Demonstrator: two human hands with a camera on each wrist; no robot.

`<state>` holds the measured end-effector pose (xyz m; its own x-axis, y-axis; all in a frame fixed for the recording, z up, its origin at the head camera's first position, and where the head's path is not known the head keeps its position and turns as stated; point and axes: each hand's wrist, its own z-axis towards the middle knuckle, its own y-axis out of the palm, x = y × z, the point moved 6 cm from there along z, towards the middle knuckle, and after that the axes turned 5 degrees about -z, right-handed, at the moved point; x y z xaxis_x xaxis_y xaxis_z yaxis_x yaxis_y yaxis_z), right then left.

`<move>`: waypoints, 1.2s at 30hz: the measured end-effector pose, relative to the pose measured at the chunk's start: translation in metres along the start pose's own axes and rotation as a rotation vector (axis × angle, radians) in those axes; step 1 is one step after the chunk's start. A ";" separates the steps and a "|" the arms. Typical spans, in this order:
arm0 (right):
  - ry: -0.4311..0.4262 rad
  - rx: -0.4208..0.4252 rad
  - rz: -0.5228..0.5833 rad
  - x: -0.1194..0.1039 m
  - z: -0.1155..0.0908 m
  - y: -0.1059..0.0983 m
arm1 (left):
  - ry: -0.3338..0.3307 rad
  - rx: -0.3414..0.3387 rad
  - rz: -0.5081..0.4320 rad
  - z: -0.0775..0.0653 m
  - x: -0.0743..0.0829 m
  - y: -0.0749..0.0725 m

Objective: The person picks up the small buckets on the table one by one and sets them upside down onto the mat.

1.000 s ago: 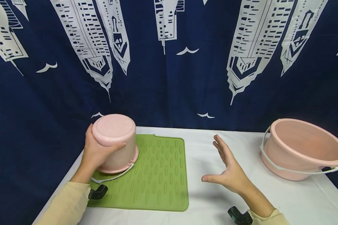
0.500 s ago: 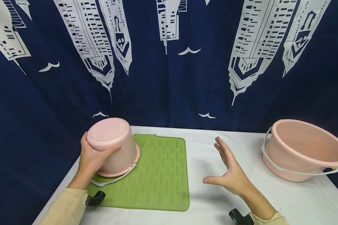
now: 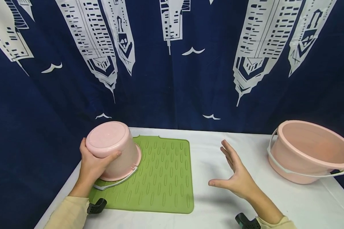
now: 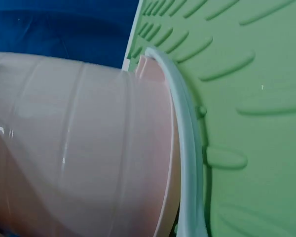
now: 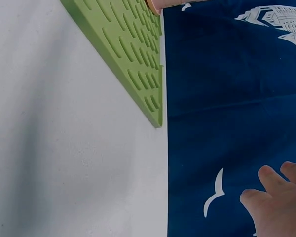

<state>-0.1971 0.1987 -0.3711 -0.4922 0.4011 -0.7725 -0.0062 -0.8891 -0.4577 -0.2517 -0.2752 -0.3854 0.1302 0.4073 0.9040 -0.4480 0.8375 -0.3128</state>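
Observation:
A small pink bucket (image 3: 121,159) is upside down over the left part of a green ribbed mat (image 3: 163,181), its base tilted to the left. My left hand (image 3: 92,163) grips it near the base, thumb across the near side and fingers around the left. Its pale handle (image 4: 188,148) hangs at the rim, close over the mat, in the left wrist view. My right hand (image 3: 239,179) is held over the white tabletop right of the mat, fingers extended and thumb spread apart, holding nothing. In the right wrist view some of its fingers (image 5: 274,185) show at the lower right corner.
A larger pink bucket (image 3: 295,165) stands upright at the right of the white-covered table (image 3: 209,143), its white handle lowered in front. Behind the table hangs a dark blue curtain (image 3: 183,89) with white building and bird prints.
My left hand has tilted the small bucket, its base shifting left and a little nearer while the rim stays about where it was. The right hand keeps nearly the same pose.

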 end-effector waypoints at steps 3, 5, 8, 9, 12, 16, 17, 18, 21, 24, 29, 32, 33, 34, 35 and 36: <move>0.029 0.002 -0.026 0.002 -0.001 -0.002 | 0.034 0.040 -0.031 -0.004 0.004 -0.001; 0.052 0.005 -0.041 0.004 -0.002 -0.005 | 0.089 0.077 -0.047 -0.008 0.009 -0.002; 0.065 0.016 -0.053 0.005 -0.004 -0.009 | 0.188 0.129 -0.039 -0.013 0.016 -0.004; 0.064 0.023 -0.057 0.005 -0.005 -0.011 | 0.220 0.147 -0.030 -0.015 0.019 -0.005; 0.048 0.048 -0.077 0.006 -0.005 -0.016 | 0.313 0.202 -0.010 -0.020 0.025 -0.011; 0.056 0.078 -0.117 0.007 -0.007 -0.026 | 0.493 0.274 -0.014 -0.025 0.035 -0.020; 0.063 0.086 -0.129 0.008 -0.007 -0.030 | 0.538 0.286 -0.017 -0.027 0.038 -0.021; 0.076 0.091 -0.140 0.009 -0.008 -0.034 | 0.579 0.293 -0.020 -0.028 0.041 -0.022; 0.099 0.111 -0.175 0.012 -0.011 -0.047 | 0.675 0.297 -0.054 -0.036 0.053 -0.022; 0.117 0.135 -0.202 0.015 -0.015 -0.061 | 0.719 0.258 -0.090 -0.047 0.070 -0.020; 0.161 0.183 -0.229 0.019 -0.020 -0.083 | 0.805 0.201 -0.101 -0.062 0.096 -0.012; 0.190 0.202 -0.216 0.021 -0.021 -0.094 | 0.864 0.185 -0.097 -0.064 0.098 -0.007; 0.197 0.206 -0.205 0.021 -0.022 -0.098 | 0.878 0.181 -0.094 -0.065 0.097 -0.006; 0.206 0.215 -0.201 0.021 -0.023 -0.102 | 0.890 0.176 -0.092 -0.065 0.096 -0.004; 0.214 0.219 -0.196 0.022 -0.024 -0.106 | 0.902 0.171 -0.094 -0.065 0.095 -0.003; 0.225 0.221 -0.199 0.022 -0.025 -0.110 | 0.913 0.165 -0.097 -0.066 0.094 -0.001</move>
<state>-0.1853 0.3108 -0.3489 -0.2586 0.5872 -0.7670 -0.2825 -0.8053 -0.5213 -0.1805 -0.2140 -0.3192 0.7870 0.5259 0.3226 -0.5101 0.8487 -0.1394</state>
